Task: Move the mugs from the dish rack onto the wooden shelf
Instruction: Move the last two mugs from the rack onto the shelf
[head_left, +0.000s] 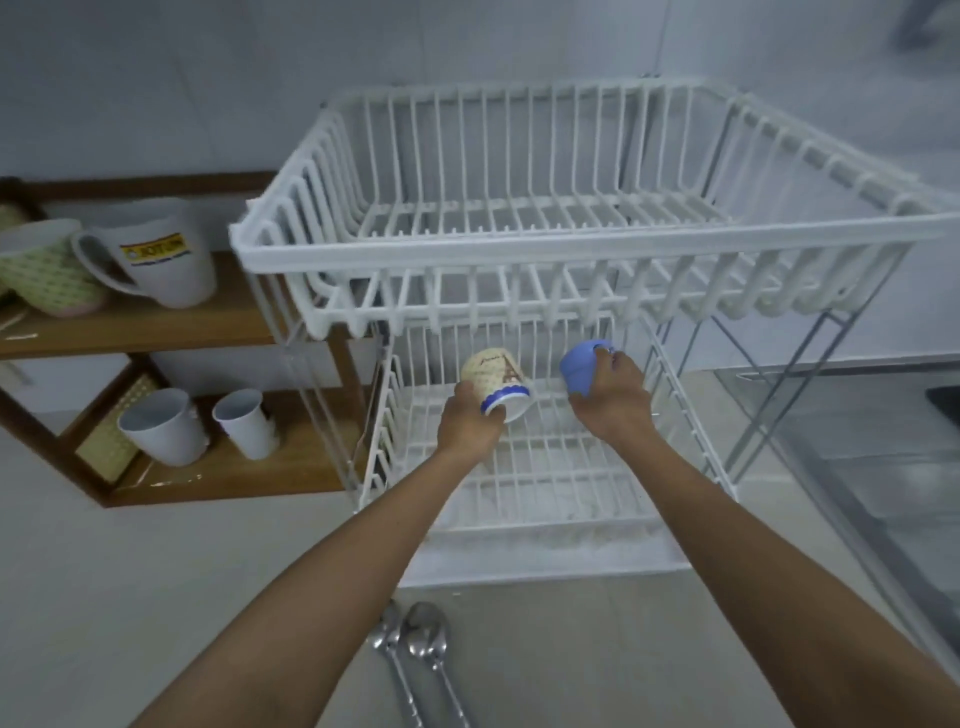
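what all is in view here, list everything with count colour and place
dish rack: 1, white, two tiers, centre
cream mug: 1, cream with blue band, lower tier, in left hand
blue mug: 1, blue, lower tier, in right hand
wooden shelf: 1, brown, left of rack
logo mug: 1, white, upper shelf
patterned mug: 1, green-white, upper shelf
white cups: 2, lower shelf
spoons: 2, metal, counter in front of rack
left hand: closed on cream mug
right hand: closed on blue mug
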